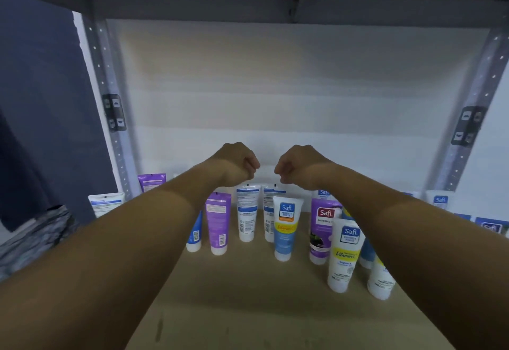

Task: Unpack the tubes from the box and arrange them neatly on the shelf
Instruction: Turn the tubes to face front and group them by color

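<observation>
Both forearms reach far over the shelf point(248, 308). Left hand point(237, 165) and right hand point(298, 166) hover with fingers curled tight, holding nothing, above the tubes point(283, 228) standing upright mid-shelf. Grey uprights point(110, 96) flank them.

left hand point(237, 165): fist | right hand point(298, 166): fist (arms outstretched)

1 head cam, close, facing fwd/down onto shelf point(248, 294).
</observation>
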A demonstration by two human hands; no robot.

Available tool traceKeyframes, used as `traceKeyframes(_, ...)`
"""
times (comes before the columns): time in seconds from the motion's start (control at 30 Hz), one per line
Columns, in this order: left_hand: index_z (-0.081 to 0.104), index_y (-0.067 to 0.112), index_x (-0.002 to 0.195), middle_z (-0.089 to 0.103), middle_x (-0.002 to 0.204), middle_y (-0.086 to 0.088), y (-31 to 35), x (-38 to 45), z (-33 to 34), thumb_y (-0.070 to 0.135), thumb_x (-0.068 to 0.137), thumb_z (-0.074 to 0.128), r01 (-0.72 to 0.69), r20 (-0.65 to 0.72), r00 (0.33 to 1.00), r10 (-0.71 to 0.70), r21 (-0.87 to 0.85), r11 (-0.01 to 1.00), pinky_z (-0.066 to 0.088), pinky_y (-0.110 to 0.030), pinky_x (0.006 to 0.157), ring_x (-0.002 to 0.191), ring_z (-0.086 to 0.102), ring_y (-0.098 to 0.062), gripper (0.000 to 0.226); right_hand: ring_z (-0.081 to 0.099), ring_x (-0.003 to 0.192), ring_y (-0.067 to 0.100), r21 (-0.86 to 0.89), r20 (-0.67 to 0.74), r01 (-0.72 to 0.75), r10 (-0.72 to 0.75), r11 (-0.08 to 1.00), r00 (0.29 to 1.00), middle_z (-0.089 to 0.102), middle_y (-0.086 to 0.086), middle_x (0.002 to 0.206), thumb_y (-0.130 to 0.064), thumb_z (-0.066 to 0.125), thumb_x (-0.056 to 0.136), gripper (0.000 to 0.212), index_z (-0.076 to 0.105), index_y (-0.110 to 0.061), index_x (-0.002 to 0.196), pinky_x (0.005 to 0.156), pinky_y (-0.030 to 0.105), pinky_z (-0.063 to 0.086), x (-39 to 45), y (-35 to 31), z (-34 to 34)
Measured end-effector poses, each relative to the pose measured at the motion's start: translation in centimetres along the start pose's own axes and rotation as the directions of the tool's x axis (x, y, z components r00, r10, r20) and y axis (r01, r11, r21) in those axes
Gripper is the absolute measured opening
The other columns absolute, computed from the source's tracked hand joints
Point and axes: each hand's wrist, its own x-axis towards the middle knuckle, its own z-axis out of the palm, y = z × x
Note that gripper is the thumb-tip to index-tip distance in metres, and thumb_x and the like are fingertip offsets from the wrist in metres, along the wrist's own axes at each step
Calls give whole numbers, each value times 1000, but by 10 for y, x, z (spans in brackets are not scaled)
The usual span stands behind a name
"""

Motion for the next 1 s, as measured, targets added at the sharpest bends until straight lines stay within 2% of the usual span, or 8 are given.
traceKeyframes(0.1, 70, 14, 119, 71, 118, -4, -11, 5, 5, 7, 87, 72, 7, 84, 996, -13, 80, 997, 51, -25, 89, 104, 65, -17, 33, 62, 107, 22, -58, 36, 25, -23, 998, 999, 66, 7, 119, -6, 70, 86, 34, 66, -11, 120, 96, 31, 50, 10, -6, 11)
traceKeyframes(0.2, 71, 15, 117, 70, 118, -1, -13, 9, 9, 11, 87, 72, -36, 154, 988, 13, 143, 989, 51, -26, 87, 103, 63, -16, 31, 63, 107, 21, -107, 55, 66, -60, 992, 997, 66, 7, 121, -3, 67, 87, 34, 66, -10, 120, 96, 31, 51, 18, -9, 20)
traceKeyframes(0.3, 74, 16, 108, 73, 109, 0, -14, 11, 10, 6, 86, 70, -85, 204, 978, 49, 173, 981, 54, -27, 82, 95, 66, -14, 25, 66, 99, 19, -130, 79, 89, -79, 988, 994, 70, 6, 113, 1, 66, 85, 29, 72, -11, 111, 91, 32, 54, 23, -8, 25)
traceKeyframes(0.5, 77, 16, 97, 72, 91, 2, -16, 14, 9, -5, 85, 62, -135, 161, 981, 104, 189, 973, 52, -22, 72, 82, 65, -12, 28, 67, 88, 19, -154, 34, 128, -125, 980, 992, 73, 5, 104, 1, 67, 83, 23, 76, -13, 98, 81, 30, 57, 28, -7, 28)
traceKeyframes(0.7, 78, 15, 102, 75, 106, -2, -18, 15, 10, -4, 87, 65, -119, 140, 985, 100, 140, 983, 55, -24, 82, 94, 68, -14, 28, 67, 92, 21, -101, -13, 121, -123, 987, 992, 72, 7, 106, 1, 69, 83, 21, 77, -12, 99, 84, 28, 55, 31, -7, 32)
traceKeyframes(0.83, 67, 9, 124, 67, 125, -7, -18, 16, 11, 3, 87, 65, 78, 16, 997, -80, 96, 992, 51, -25, 87, 111, 64, -22, 37, 67, 94, 21, -32, -131, -4, 0, 999, 991, 70, 7, 109, -6, 70, 84, 24, 74, -13, 106, 86, 27, 54, 39, -3, 35)
traceKeyframes(0.93, 63, 6, 92, 68, 101, -11, -13, 14, 7, 23, 88, 67, 284, -133, 951, -278, 30, 958, 50, -29, 69, 90, 67, -29, 18, 65, 78, 22, 41, -202, -155, 161, 987, 966, 67, 7, 92, -26, 69, 86, 23, 66, -4, 92, 76, 32, 56, 39, -5, 32)
traceKeyframes(1.0, 54, 9, 76, 65, 81, -8, -8, 11, 7, 38, 85, 74, 374, -95, 923, -374, -18, 927, 56, -30, 64, 75, 70, -30, 36, 63, 68, 22, 63, -173, -223, 231, 973, 957, 61, 4, 76, -37, 71, 84, 34, 56, -7, 78, 66, 28, 53, 34, -9, 30)
